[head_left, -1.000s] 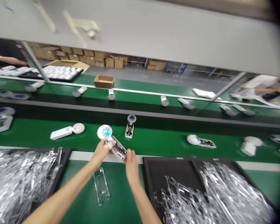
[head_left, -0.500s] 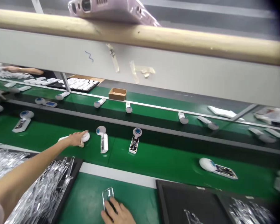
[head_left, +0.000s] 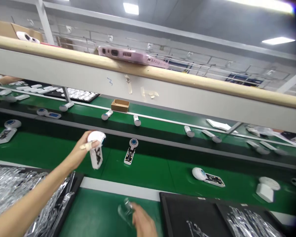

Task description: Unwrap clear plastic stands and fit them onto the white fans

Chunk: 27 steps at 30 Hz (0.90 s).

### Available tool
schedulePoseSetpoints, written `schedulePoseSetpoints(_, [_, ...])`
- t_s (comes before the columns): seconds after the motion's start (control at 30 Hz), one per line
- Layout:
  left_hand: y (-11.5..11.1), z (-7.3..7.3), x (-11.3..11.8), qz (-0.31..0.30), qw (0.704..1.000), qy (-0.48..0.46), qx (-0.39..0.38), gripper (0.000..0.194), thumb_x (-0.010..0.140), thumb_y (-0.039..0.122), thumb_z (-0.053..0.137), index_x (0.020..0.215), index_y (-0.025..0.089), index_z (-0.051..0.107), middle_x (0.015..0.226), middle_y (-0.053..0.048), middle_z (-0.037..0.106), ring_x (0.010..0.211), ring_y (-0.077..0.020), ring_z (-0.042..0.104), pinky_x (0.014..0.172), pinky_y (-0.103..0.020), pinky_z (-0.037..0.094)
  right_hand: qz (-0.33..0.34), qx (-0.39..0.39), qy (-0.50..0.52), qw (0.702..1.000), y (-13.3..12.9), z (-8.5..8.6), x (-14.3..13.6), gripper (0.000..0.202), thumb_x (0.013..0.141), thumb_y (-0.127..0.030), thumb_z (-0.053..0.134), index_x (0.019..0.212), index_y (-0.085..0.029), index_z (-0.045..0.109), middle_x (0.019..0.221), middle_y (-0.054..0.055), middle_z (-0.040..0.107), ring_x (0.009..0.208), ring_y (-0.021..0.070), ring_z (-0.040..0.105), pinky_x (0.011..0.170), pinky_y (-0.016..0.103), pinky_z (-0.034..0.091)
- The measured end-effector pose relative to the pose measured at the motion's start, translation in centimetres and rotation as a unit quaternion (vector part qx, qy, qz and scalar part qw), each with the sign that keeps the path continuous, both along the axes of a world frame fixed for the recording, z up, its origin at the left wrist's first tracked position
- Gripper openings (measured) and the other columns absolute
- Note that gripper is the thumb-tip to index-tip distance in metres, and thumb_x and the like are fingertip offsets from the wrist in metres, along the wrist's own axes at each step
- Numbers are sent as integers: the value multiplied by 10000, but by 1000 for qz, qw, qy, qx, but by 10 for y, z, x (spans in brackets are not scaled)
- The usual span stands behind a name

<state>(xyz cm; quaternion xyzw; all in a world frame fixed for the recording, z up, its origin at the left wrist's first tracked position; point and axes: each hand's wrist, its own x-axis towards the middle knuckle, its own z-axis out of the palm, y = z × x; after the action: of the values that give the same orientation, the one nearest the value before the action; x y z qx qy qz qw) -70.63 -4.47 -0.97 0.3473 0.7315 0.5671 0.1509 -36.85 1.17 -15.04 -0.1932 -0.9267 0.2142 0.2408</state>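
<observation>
My left hand, a beige wrap on one finger, grips the round white head of a handheld device over the green belt. The device's handle points down toward me, with its inside showing. My right hand pinches a clear plastic cover above the green work surface in front of me; both are blurred. A device with a bare circuit board lies on the belt, just right of my left hand. Beside my left forearm, a black tray holds a heap of clear plastic pieces.
Another black tray with clear pieces is at right. More white devices lie along the belt and beyond the grey rail. A cardboard box stands farther back. Overhead, a pink phone rests on a wooden bar. Another person's arm shows far left.
My left hand has moved right and now grips a device by its head. My right hand has lifted the clear cover off the work surface. The view has tilted up; belt devices have shifted left.
</observation>
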Motion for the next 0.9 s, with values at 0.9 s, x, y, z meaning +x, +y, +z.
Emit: schedulePoseSetpoints(0.9, [34, -7, 241, -165, 858, -485, 50, 591, 586, 461, 790, 1076, 174, 629, 1130, -108, 653, 1123, -269, 544, 880, -316, 457, -204, -90, 29, 974, -5, 95, 47, 556, 940, -366, 371, 1456, -378, 164, 991, 38, 601, 804, 195, 635, 638, 275, 541])
